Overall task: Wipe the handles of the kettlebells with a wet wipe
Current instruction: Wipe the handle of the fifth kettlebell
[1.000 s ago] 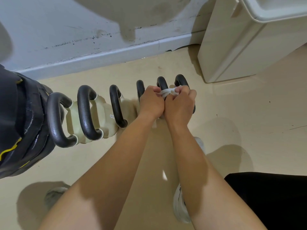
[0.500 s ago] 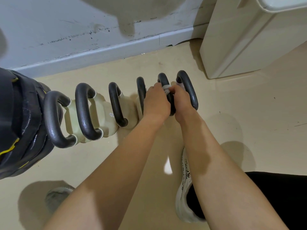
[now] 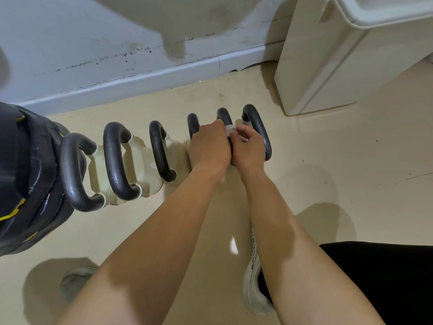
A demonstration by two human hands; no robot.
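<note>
Several cream kettlebells with black handles stand in a row on the floor. Both my hands meet over the second handle from the right. A small white wet wipe is wrapped over that handle, between my fingers. My left hand grips the wipe and handle from the left. My right hand pinches the wipe from the right. The rightmost handle lies just beyond my right hand. Handles further left are untouched. The bodies of the right kettlebells are hidden by my hands.
A stack of black weight plates stands at the far left. A cream cabinet stands at the back right, against the grey wall and skirting. My white shoes rest on the beige floor below my arms.
My hands stayed on the same handle. They shifted slightly along it, with the wipe now showing between my fingers near the handle's top.
</note>
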